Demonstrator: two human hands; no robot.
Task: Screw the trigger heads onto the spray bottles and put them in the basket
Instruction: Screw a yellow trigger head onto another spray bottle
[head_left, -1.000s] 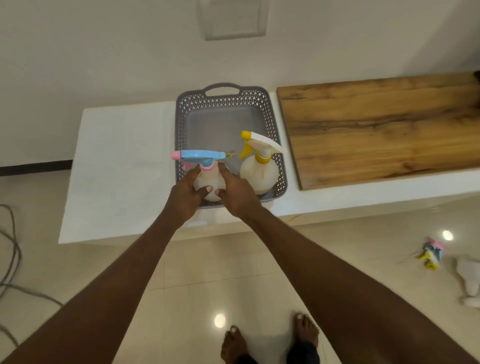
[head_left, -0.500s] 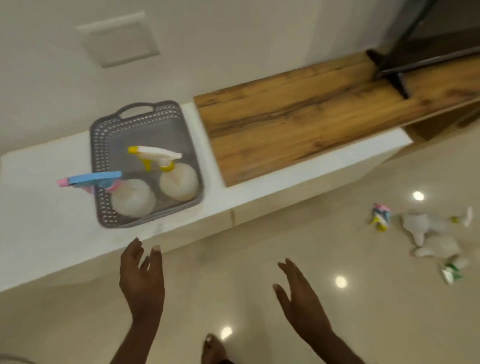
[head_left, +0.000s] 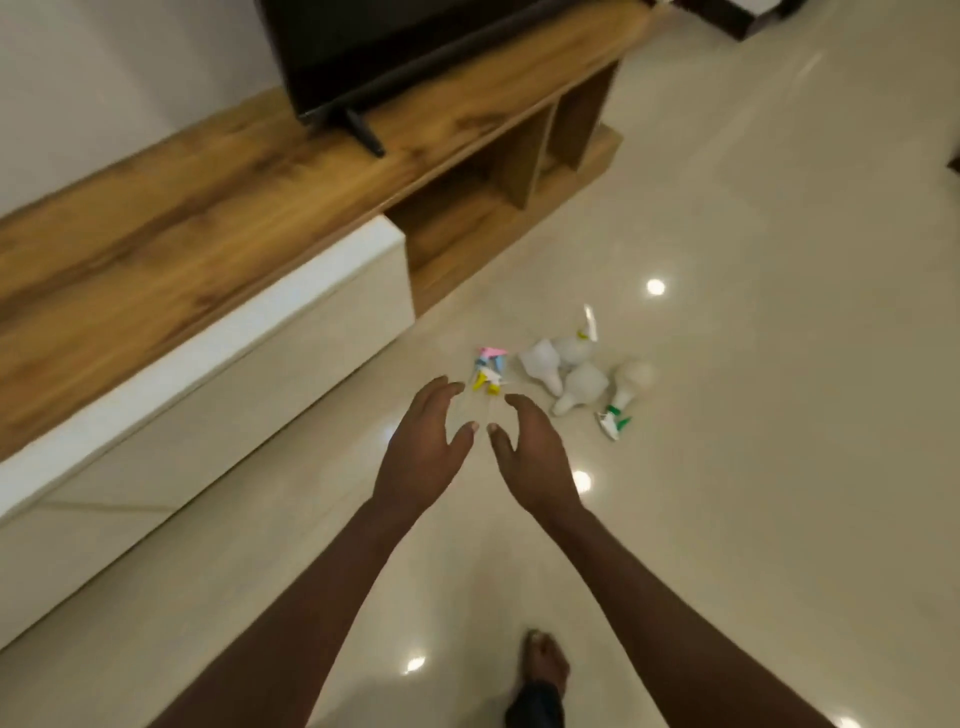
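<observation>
Several white spray bottles (head_left: 582, 383) lie on their sides on the shiny floor ahead of me. One bottle (head_left: 628, 384) has a green-and-white trigger head (head_left: 612, 422) at its neck. A small heap of loose trigger heads (head_left: 489, 370), pink, blue and yellow, lies just left of the bottles. My left hand (head_left: 423, 449) and my right hand (head_left: 530, 457) are stretched out side by side above the floor, short of the heap, fingers apart and holding nothing. The basket is out of view.
A long wooden-topped unit (head_left: 171, 218) with a white front (head_left: 197, 384) runs along the left. A dark TV (head_left: 395, 47) stands on it. Open wooden shelves (head_left: 498, 182) sit at its right end. My foot (head_left: 543, 670) is on the floor below.
The view has swung right, away from the basket, onto the bottles on the floor. Both hands, earlier on the blue-headed bottle in the basket, let go and now reach forward empty.
</observation>
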